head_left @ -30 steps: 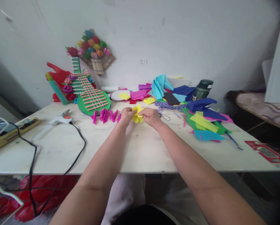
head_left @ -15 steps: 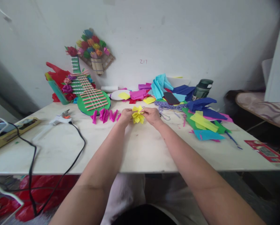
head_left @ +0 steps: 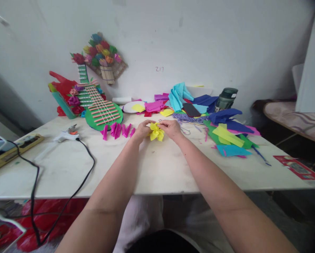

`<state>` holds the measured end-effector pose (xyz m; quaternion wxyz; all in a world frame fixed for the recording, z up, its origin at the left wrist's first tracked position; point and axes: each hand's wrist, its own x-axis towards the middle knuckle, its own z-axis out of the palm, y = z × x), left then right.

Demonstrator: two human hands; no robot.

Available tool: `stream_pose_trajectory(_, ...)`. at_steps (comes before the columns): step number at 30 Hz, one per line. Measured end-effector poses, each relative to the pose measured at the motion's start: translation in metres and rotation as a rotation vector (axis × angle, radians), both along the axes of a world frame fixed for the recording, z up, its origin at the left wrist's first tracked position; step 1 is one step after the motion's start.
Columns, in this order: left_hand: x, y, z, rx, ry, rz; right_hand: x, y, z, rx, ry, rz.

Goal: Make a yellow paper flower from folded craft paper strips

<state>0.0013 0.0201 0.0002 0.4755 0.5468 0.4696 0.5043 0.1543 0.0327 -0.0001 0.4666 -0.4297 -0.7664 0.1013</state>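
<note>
Both hands meet over the middle of the white table (head_left: 157, 168). My left hand (head_left: 141, 130) and my right hand (head_left: 171, 128) pinch a crumpled yellow paper flower (head_left: 156, 133) between them, just above the tabletop. Fingers of each hand are closed on the paper. Several folded magenta paper pieces (head_left: 117, 130) lie in a row just left of my left hand.
A heap of coloured paper sheets (head_left: 220, 126) and a dark green bottle (head_left: 225, 99) lie at the right. A green paper guitar (head_left: 99, 109) leans on the wall at the back left. A glue gun (head_left: 65, 134) with a black cord lies left. A red booklet (head_left: 296, 168) sits far right.
The yellow flower has been turned and lowered a little between my fingers. The view has shifted slightly left.
</note>
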Motion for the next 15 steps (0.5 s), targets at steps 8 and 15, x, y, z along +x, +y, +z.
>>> stream_pose_trajectory(8, 0.0013, 0.0013, -0.0008, 0.039, -0.025, -0.034, 0.0015, 0.0057, -0.0026, -0.003, 0.101, -0.001)
stream_pose_trajectory(15, 0.0025, 0.0003, 0.0014, 0.037, -0.052, 0.094, 0.0086, 0.0051, 0.0036, -0.004, 0.24, -0.09)
